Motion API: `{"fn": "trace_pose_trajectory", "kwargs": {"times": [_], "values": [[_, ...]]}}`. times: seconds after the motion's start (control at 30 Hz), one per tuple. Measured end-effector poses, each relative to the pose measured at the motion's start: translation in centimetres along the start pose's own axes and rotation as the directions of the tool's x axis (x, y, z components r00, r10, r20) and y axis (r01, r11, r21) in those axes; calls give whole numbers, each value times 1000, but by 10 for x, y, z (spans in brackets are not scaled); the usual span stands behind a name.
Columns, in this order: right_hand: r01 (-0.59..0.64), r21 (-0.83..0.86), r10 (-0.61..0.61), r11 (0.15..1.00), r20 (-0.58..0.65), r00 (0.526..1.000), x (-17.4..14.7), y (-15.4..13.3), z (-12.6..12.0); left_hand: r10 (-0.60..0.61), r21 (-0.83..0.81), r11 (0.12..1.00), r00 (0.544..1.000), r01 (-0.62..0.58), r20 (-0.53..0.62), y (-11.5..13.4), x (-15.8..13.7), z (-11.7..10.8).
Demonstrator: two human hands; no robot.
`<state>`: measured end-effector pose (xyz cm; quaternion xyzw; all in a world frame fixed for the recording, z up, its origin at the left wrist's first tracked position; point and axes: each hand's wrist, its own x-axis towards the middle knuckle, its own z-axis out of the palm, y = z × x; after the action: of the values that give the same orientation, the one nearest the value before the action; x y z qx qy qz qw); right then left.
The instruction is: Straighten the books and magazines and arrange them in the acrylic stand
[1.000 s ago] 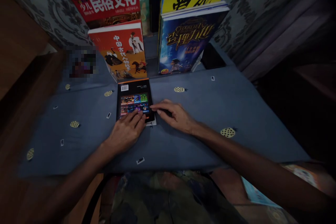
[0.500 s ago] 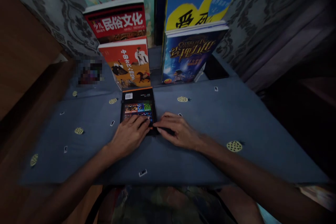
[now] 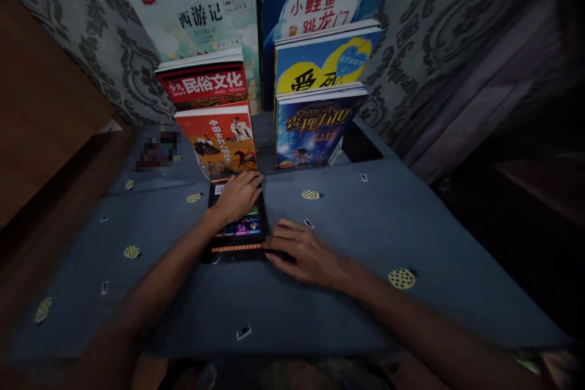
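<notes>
A dark-covered book (image 3: pixel 240 237) with small colour pictures and a white barcode label lies flat on the blue cloth. My left hand (image 3: pixel 238 198) rests palm down over its upper part, fingers stretched towards its far right corner, hiding some of the cover. At the book's lower right edge is my right hand (image 3: pixel 299 251), its thumb and fingers closed in a pinch on that edge. Just beyond the flat book stands an orange-red book (image 3: pixel 223 139); a blue book (image 3: pixel 315 134) stands to its right.
Behind these stand a red book (image 3: pixel 208 86), a blue and yellow book (image 3: pixel 320 61) and two taller books at the back. A dark flat object (image 3: pixel 361 143) lies right of the blue book. A pixelated patch covers something at left. The tablecloth (image 3: pixel 356 225) has pineapple prints.
My left hand has slid forward from the book's near half to its far half, uncovering the lower pictures. My right hand stays at the edge. The view has tilted up.
</notes>
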<state>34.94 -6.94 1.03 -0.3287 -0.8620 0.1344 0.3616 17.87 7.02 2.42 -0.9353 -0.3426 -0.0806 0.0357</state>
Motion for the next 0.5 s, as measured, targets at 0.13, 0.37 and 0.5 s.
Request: {"fn": "trace_pose_trajectory", "kwargs": {"times": [0.13,0.37,0.5], "values": [[25,-45,-20,999,99,995,-2,3,-1,38,-114,993,999,-40,-15,-14,4,4],[-27,-75,38,997,150,988,-4,8,2,10,-218,976,998,-24,-67,-59,-31,5],[-52,-84,65,995,164,984,-7,9,5,-58,-260,965,993,29,-105,-69,-56,6]]}}
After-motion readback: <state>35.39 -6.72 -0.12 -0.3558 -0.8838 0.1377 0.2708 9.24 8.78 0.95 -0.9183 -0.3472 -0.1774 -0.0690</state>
